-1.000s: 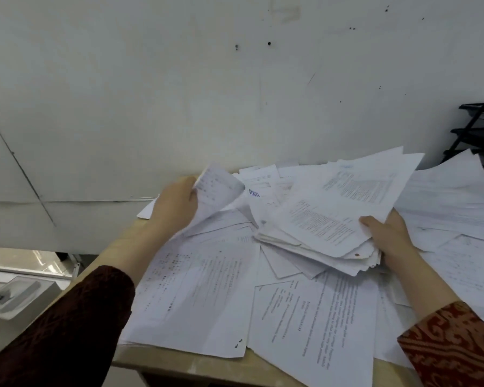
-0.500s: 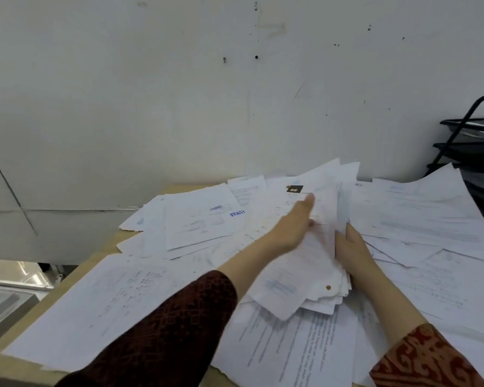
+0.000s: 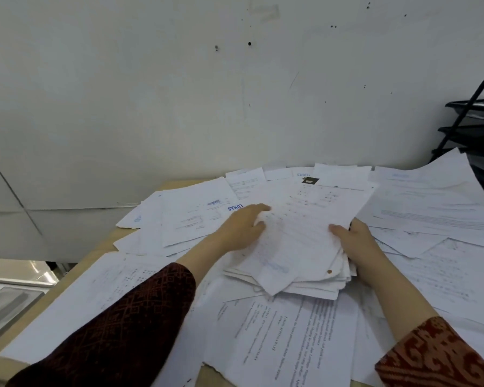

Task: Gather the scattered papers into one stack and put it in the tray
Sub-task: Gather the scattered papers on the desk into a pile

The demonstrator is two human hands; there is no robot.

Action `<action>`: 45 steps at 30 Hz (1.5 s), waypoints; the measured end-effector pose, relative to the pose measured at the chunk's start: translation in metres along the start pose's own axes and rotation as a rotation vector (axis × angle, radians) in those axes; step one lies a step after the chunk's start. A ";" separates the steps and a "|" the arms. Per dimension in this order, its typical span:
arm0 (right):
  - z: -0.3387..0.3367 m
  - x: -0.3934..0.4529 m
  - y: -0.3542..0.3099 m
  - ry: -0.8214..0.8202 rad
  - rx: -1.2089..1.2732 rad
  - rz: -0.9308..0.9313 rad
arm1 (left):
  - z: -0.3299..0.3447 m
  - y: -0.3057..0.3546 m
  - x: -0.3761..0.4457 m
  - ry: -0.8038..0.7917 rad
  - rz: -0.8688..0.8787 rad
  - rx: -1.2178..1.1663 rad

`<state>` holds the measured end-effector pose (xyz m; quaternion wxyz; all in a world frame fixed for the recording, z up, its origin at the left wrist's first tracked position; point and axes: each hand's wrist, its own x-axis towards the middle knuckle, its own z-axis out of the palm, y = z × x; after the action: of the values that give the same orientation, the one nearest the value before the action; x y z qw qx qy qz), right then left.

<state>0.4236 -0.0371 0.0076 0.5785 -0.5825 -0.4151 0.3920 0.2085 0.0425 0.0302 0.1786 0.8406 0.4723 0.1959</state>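
Two hands hold a messy stack of papers over a worktop full of loose sheets.

The left hand grips the left edge of the stack, and the right hand grips its right edge, thumb on top. The hands are apart, one on each side. The stack sits in the middle of the worktop, on top of the scattered papers. Its sheets stick out at odd angles, so some could slip out or bend when it is lifted. Loose sheets near the worktop edge could slide off if bumped. The black tray rack is far right, cut off by the picture edge, so I cannot tell which tray has room. The fingers under the stack are hidden. Most print is too blurry to read.
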 end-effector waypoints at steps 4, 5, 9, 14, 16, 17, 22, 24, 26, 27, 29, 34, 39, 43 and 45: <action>-0.010 0.004 -0.003 0.129 0.072 0.034 | -0.019 -0.058 -0.017 0.052 -0.322 0.263; -0.012 0.005 -0.004 0.152 0.088 0.032 | -0.023 -0.070 -0.024 0.014 -0.371 0.288; -0.015 0.005 -0.004 0.178 0.126 0.048 | -0.045 -0.094 -0.044 -0.116 -0.247 0.420; -0.014 0.003 -0.003 0.155 0.121 0.043 | -0.065 -0.090 -0.045 -0.090 -0.073 0.893; -0.015 0.002 -0.002 0.139 0.119 0.049 | -0.075 -0.088 -0.044 -0.008 -0.080 0.967; -0.016 0.002 -0.002 0.131 0.114 0.059 | -0.081 -0.087 -0.042 0.051 -0.087 0.980; -0.019 0.005 0.000 0.096 0.061 0.082 | -0.120 -0.080 -0.036 0.415 -0.138 0.679; -0.020 0.006 -0.001 0.061 0.048 0.095 | -0.132 -0.068 -0.034 0.492 -0.128 0.499; -0.020 0.007 -0.002 0.029 0.026 0.113 | -0.139 -0.050 -0.030 0.542 -0.143 0.360; -0.019 0.005 -0.003 0.014 0.011 0.125 | -0.139 -0.038 -0.027 0.545 -0.161 0.295; -0.019 0.005 -0.003 -0.002 -0.027 0.149 | -0.130 -0.013 -0.020 0.514 -0.191 0.144; -0.019 -0.001 -0.006 -0.074 -0.160 0.193 | -0.079 0.054 -0.008 0.286 -0.231 -0.499; -0.017 -0.006 -0.014 -0.124 -0.181 0.138 | -0.020 0.104 0.011 0.091 -0.326 -1.089; -0.016 0.005 -0.013 -0.087 -0.023 0.158 | 0.006 0.100 0.028 0.116 -0.273 -0.966; -0.019 0.006 -0.011 -0.052 0.151 0.132 | 0.013 0.078 0.030 0.187 -0.176 -0.451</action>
<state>0.4431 -0.0386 0.0187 0.5826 -0.5531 -0.3600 0.4745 0.2860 0.0287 0.0618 0.3335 0.7134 0.5025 0.3570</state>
